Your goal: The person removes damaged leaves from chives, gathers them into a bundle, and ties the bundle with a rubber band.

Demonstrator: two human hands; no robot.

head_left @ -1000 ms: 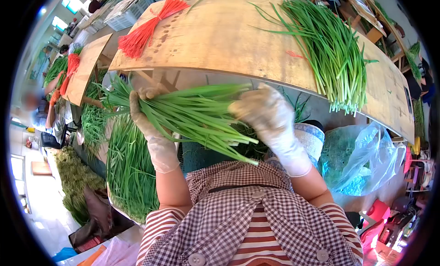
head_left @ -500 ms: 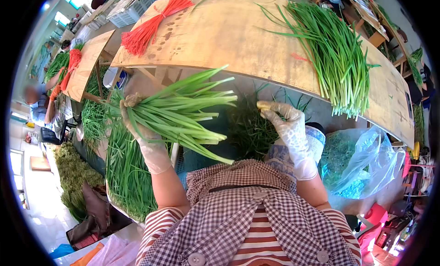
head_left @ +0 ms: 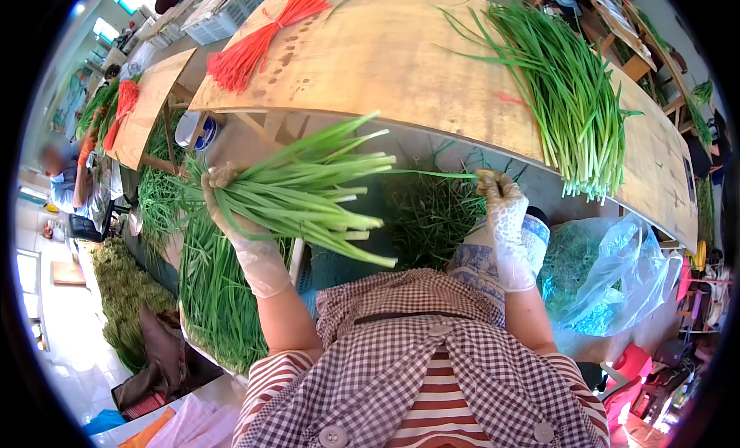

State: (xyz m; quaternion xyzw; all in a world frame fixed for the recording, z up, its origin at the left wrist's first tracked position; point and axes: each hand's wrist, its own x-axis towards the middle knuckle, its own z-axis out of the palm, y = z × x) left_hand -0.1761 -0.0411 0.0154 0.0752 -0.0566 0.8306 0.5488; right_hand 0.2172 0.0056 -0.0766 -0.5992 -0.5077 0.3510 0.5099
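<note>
A wooden table (head_left: 385,55) spans the view at 12 o'clock, with red ties (head_left: 274,35) on it at 11 and a green pile (head_left: 566,101) at 2, its pale ends jutting past the near edge. At 9 o'clock a co-worker (head_left: 65,193) sits apart from us. Our bunch (head_left: 308,197) is in the air just off centre towards 10, short of the table, stems fanned towards 3. Our left hand (head_left: 230,213) is curled round its leafy part, mostly closed; at 3 o'clock our right hand (head_left: 502,209) has its fingertips pinched shut on one thin blade (head_left: 432,173), drawn out almost straight to the stem ends. We can't tell whether that blade is joined to a stem or merely caught among them. If we pull it hard, it could snap or drag a good stem out with it, since the fan looks loose and only one hand holds it. Too slack a left grip could let stems slide into the scraps (head_left: 432,224) below; too tight a one could crease the soft leaves. Swung low towards 8, the leaves could tangle with the leaf heap (head_left: 220,301) there. The plastic bag (head_left: 632,271), between 3 and 4, is clear of both hands.
</note>
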